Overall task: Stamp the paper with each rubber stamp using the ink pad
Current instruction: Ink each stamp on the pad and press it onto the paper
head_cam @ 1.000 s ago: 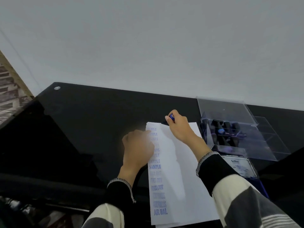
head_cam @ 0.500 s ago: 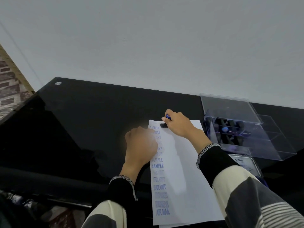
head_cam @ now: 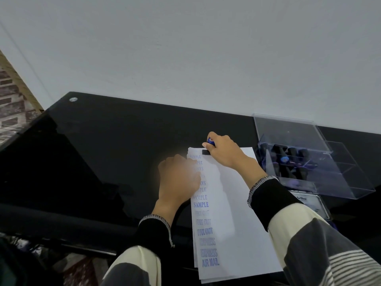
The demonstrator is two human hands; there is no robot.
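A white sheet of paper (head_cam: pixel 231 213) lies on the black glass table (head_cam: pixel 115 145), with a column of blue stamped words down its left side. My right hand (head_cam: pixel 224 153) grips a rubber stamp (head_cam: pixel 207 150) with a blue handle and black base, set down on the paper's top left corner. My left hand (head_cam: pixel 178 180) rests on the paper's left edge, fingers curled, covering part of the printed column. The ink pad (head_cam: pixel 309 203), a tin with a white label, lies to the right, partly behind my right sleeve.
A clear plastic box (head_cam: pixel 313 159) with its lid up stands at the right and holds several more black and blue stamps. The table's far edge meets a white wall. A brick-patterned surface shows at the far left.
My right hand has brought the stamp down from just beyond the paper's top edge onto its top left corner. My left hand stays on the paper's left edge.
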